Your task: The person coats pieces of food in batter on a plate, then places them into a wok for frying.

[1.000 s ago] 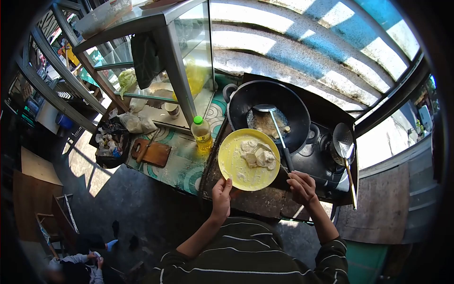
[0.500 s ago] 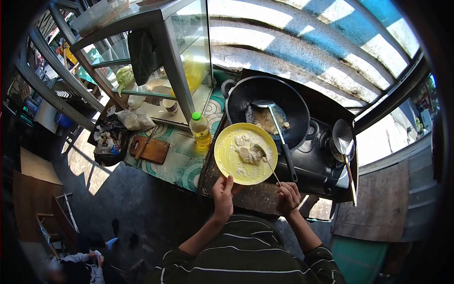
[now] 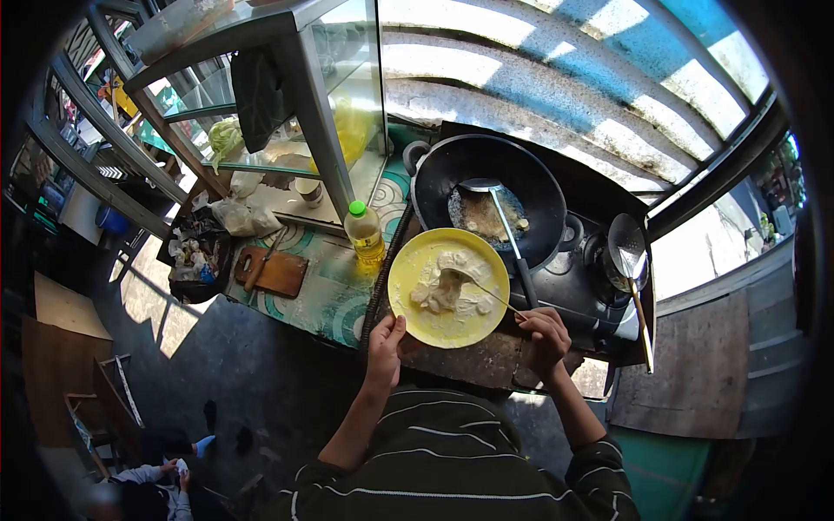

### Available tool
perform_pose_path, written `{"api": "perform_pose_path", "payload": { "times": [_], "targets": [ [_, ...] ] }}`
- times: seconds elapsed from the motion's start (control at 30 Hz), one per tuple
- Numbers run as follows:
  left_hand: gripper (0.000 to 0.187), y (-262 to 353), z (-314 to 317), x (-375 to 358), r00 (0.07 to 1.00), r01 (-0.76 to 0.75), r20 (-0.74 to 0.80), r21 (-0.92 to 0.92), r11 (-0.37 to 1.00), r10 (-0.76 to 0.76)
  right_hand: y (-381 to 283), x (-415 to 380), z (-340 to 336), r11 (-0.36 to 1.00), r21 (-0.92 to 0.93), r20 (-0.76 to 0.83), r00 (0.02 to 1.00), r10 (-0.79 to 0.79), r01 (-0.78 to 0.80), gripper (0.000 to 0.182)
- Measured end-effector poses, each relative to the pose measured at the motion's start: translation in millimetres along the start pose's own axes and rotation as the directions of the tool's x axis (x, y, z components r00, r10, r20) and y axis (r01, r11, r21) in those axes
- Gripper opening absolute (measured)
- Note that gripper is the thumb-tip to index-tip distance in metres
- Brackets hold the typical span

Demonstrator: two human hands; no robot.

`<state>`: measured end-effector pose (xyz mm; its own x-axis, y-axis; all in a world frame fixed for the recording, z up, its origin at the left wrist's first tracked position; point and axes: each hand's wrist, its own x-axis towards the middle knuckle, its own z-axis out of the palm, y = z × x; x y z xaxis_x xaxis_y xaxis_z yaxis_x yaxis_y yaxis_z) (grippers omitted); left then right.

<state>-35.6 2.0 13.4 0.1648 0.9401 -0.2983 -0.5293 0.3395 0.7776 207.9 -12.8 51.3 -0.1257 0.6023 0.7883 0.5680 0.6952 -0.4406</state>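
Observation:
My left hand grips the near-left rim of a yellow plate, its thumb on the edge. Pale, wet batter lies in a lump and smears on the plate. Closed round the handle of a metal spoon is my right hand; the spoon's bowl rests in the batter. Just beyond the plate sits a black wok with bubbling oil and browned food in it. A spatula leans in the wok, its dark handle reaching over the near rim towards my right hand.
An oil bottle with a green cap stands left of the plate, near a wooden cutting board and a knife. A strainer rests on the stove at right. A glass cabinet rises behind. Another person sits lower left.
The plate has shifted slightly towards me and left. My right hand has moved right, and the spoon has swung to the plate's left, dragging the batter lump with it.

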Motion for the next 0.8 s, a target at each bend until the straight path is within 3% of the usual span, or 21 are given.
{"api": "perform_pose_path", "payload": {
  "times": [0.2, 0.37, 0.43, 0.47, 0.7, 0.77, 0.8],
  "targets": [
    [0.028, 17.2, -8.6, 8.3, 0.995, -0.038, 0.097, 0.015, 0.999, 0.037, 5.5, 14.2, -16.1, 0.99, -0.143, -0.051, 0.998, -0.023, 0.015, 0.027],
    [0.029, 20.8, -12.0, 7.6, 0.994, 0.005, 0.107, -0.003, 1.0, -0.004, -10.5, 7.2, -17.2, 0.997, -0.075, -0.108, 0.994, 0.018, -0.026, 0.029],
    [0.029, 19.9, -11.5, 9.1, 0.995, -0.005, 0.097, -0.012, 1.0, 0.006, -20.2, 1.1, -14.2, 0.999, 0.043, 0.017, 1.0, 0.01, -0.011, 0.028],
    [0.029, 20.9, -10.7, 9.2, 0.995, -0.003, 0.1, -0.012, 1.0, 0.004, -17.3, -3.3, -12.4, 0.996, -0.02, 0.095, 0.992, -0.085, 0.087, 0.026],
    [0.03, 19.8, -10.1, 12.1, 0.992, 0.013, 0.122, 0.037, 0.999, -0.017, -10.3, 8.2, -10.0, 0.997, -0.037, 0.046, 0.997, -0.063, 0.064, 0.022],
    [0.03, 20.5, -10.5, 12.3, 0.991, 0.018, 0.129, 0.025, 1.0, -0.021, -14.2, 8.9, -15.6, 0.995, -0.035, 0.07, 0.993, -0.09, 0.093, 0.019],
    [0.03, 23.8, -9.9, 12.7, 0.992, 0.011, 0.127, 0.028, 1.0, -0.014, -16.0, 9.1, -17.4, 0.989, -0.042, 0.172, 0.976, -0.136, 0.145, 0.018]
  ]
}}
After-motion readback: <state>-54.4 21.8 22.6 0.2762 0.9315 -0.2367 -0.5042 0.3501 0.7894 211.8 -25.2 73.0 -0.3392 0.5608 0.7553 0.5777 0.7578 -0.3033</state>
